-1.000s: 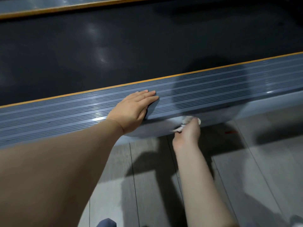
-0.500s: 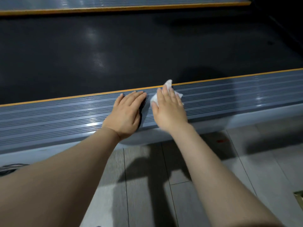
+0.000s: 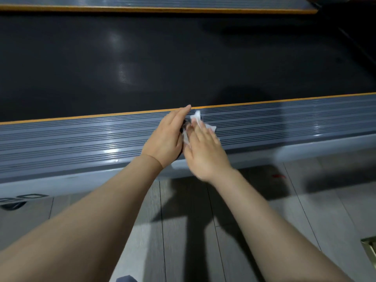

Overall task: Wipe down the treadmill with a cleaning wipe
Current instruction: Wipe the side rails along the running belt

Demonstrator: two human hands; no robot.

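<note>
Head view, looking down across the near side of the treadmill.

Treadmill side rail (image 3: 81, 139): grey, ribbed lengthwise, runs across the frame from 9 o'clock to 3 o'clock, rising slightly toward 3. An orange strip (image 3: 284, 101) edges its far side. Beyond that, toward 12 o'clock, lies the black running belt (image 3: 162, 62), with soft light reflections on it. A second grey rail with orange edge (image 3: 162, 4) shows along the top of the frame.

Left hand (image 3: 166, 137): laid flat on the ribbed rail near frame centre, fingers straight and together, pointing toward 1 o'clock, tips reaching the orange strip. It holds nothing.

Right hand (image 3: 205, 151): just beside the left hand, at its 4 o'clock, the two nearly touching. Fingers straight, pressing a white cleaning wipe (image 3: 196, 117) down on the rail. The wipe is crumpled; its edges stick out past the fingertips toward 12 o'clock and at 2 o'clock of the fingers. The right hand is slightly motion-blurred.

Below the rail, toward 6 o'clock: grey plank floor (image 3: 305, 200) with dark shadows of the arms. A small red mark (image 3: 277, 176) sits on the floor near the base of the treadmill, at 3 o'clock of the right wrist. A brass-coloured object (image 3: 369, 249), cut off by the frame edge, is at 4 o'clock; cannot identify it.
</note>
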